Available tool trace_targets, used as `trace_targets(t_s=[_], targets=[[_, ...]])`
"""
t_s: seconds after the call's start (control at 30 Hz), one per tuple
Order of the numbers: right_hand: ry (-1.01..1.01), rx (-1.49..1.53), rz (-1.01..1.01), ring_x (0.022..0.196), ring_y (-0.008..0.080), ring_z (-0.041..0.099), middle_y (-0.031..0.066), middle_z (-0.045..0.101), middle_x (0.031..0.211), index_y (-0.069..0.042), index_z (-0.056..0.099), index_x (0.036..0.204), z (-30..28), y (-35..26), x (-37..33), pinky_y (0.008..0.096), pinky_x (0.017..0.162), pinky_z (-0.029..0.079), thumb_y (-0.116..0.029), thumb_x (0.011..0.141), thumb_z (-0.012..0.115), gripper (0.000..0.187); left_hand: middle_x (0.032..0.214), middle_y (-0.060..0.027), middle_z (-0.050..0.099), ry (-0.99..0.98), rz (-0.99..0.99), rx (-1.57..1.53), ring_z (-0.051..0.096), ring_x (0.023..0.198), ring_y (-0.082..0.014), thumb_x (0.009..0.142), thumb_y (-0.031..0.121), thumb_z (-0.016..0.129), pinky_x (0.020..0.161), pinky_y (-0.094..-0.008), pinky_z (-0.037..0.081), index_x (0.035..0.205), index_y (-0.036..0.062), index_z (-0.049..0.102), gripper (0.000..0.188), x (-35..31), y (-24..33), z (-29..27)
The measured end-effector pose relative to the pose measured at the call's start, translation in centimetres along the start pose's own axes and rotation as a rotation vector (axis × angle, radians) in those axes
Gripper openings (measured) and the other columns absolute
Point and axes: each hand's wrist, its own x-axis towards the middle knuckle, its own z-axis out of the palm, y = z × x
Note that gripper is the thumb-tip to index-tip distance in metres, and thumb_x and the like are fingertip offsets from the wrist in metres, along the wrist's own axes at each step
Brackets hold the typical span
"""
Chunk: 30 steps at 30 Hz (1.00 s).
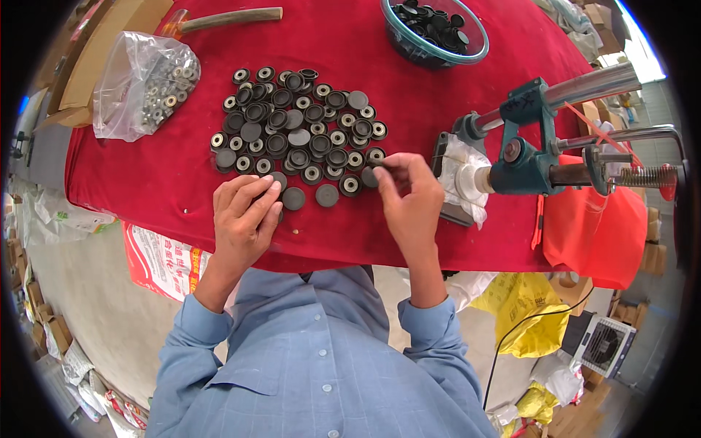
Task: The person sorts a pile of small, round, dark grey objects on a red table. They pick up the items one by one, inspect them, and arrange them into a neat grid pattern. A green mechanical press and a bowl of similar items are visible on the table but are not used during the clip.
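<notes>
Many black round caps (pixel 327 195) lie spread on the red cloth, several with a metal ring bearing (pixel 312 173) seated in the middle. At the pile's near left edge is my left hand (pixel 244 215), fingers curled together and closed. Dark caps show beside its fingertips; what it grips is hidden. My right hand (pixel 412 193) is at the near right edge of the pile. Its thumb and index finger pinch a black cap (pixel 377 163), seen only in part.
A hand press (pixel 527 146) with green metal parts stands at right. A clear bowl (pixel 482 55) of black caps sits at the back. A plastic bag (pixel 120 95) of metal rings lies left, beside a cardboard box (pixel 80 73). A stick (pixel 234 19) lies far left; a red bag (pixel 599 233) hangs at right.
</notes>
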Motion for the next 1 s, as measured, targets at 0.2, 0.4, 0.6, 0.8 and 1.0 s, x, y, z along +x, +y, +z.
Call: trace_targets(t_s=[0.2,0.4,0.6,0.8,1.0], targets=[[0.025,-0.174,-0.386,0.095,0.0323,0.073,0.0114,0.073,0.107,-0.003,0.075,0.114,2.3,0.5,-2.3,0.0424,0.08,0.06,0.0,0.09,0.081,0.025,0.128,-0.0035,0.075,-0.02,0.028,0.076,0.066,0.119,-0.0278,0.087,0.012,0.083,0.104,-0.0477,0.047,0.122,0.0081,0.082,0.035,-0.8,1.0,0.0],[0.016,-0.437,-0.517,0.106,0.0263,0.068,0.0044,0.074,0.111,-0.005,0.076,0.11,3.2,0.9,-2.5,0.043,0.093,0.05,-0.007,0.09,0.077,0.02,0.129,-0.0072,0.075,-0.028,0.046,0.053,0.064,0.123,-0.0306,0.089,0.01,0.081,0.105,-0.0506,0.047,0.123,0.0051,0.082,0.035,-0.9,0.6,0.1],[0.005,-0.479,-0.52,0.11,0.0245,0.068,0.002,0.076,0.12,-0.007,0.078,0.112,2.8,1.3,-3.2,0.0424,0.097,0.046,-0.009,0.09,0.076,0.022,0.129,-0.0079,0.074,-0.007,0.028,0.042,0.064,0.123,-0.0317,0.088,0.008,0.08,0.104,-0.0503,0.048,0.122,0.0046,0.081,0.034,-1.1,0.6,0.4],[0.003,-0.605,-0.536,0.112,0.0212,0.067,0.0015,0.077,0.127,-0.008,0.082,0.115,2.5,0.8,-4.6,0.04,0.094,0.042,-0.01,0.092,0.074,0.024,0.129,-0.0081,0.074,-0.005,0.026,0.037,0.064,0.122,-0.0316,0.089,0.009,0.08,0.104,-0.0504,0.047,0.123,0.0042,0.081,0.035,-1.2,0.6,0.4],[0.013,-0.767,-0.545,0.11,0.0191,0.067,0.0012,0.078,0.13,-0.008,0.083,0.115,3.0,0.3,-5.8,0.0381,0.091,0.04,-0.012,0.093,0.072,0.025,0.129,-0.008,0.074,-0.009,0.032,0.059,0.064,0.122,-0.0312,0.089,0.01,0.079,0.105,-0.0504,0.047,0.124,0.0046,0.081,0.035,-1.2,0.6,0.4]])
